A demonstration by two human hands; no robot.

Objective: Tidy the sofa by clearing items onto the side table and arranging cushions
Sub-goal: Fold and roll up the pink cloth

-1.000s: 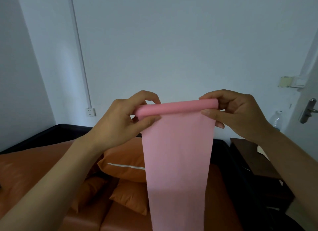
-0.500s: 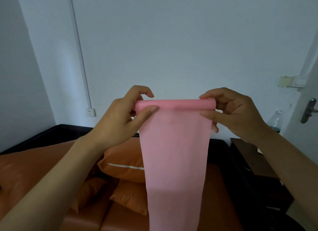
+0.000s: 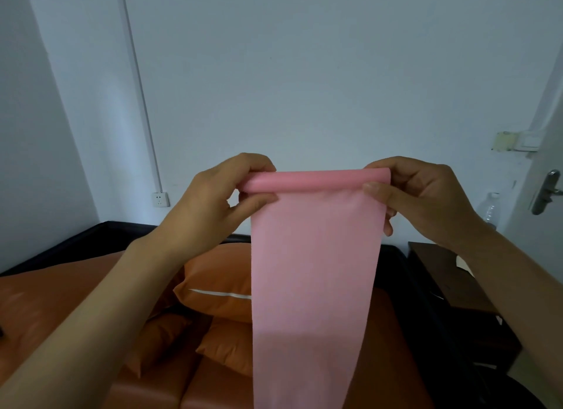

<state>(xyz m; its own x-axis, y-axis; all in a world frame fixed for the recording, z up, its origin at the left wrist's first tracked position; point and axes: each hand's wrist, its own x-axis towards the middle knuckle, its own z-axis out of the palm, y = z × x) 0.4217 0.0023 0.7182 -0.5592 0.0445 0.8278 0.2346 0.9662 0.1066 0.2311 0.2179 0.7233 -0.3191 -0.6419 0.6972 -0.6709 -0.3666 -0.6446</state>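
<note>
You held a pink cloth (image 3: 313,286) up in front of you, its top edge rolled into a tight tube and the rest hanging straight down past the bottom of the view. Your left hand (image 3: 210,201) pinched the left end of the roll, thumb beneath and fingers (image 3: 259,165) curled over the top; your right hand (image 3: 423,195) gripped the right end the same way, thumb pressed on the front of the cloth and fingers wrapped behind. Both forearms reached in from the lower corners. Below and behind the cloth lay the orange sofa (image 3: 45,299) with its dark frame, and on its seat were orange cushions: a large one with a white stripe (image 3: 219,280) leaning near the backrest, and smaller ones (image 3: 225,347) lower down in front of it. To the right of the sofa stood the dark wooden side table (image 3: 441,271), partly hidden by your right forearm. Farther back, a clear plastic bottle (image 3: 491,209) stood near a door with a metal handle (image 3: 545,192), and a white socket (image 3: 160,199) sat on the pale wall to the left.
</note>
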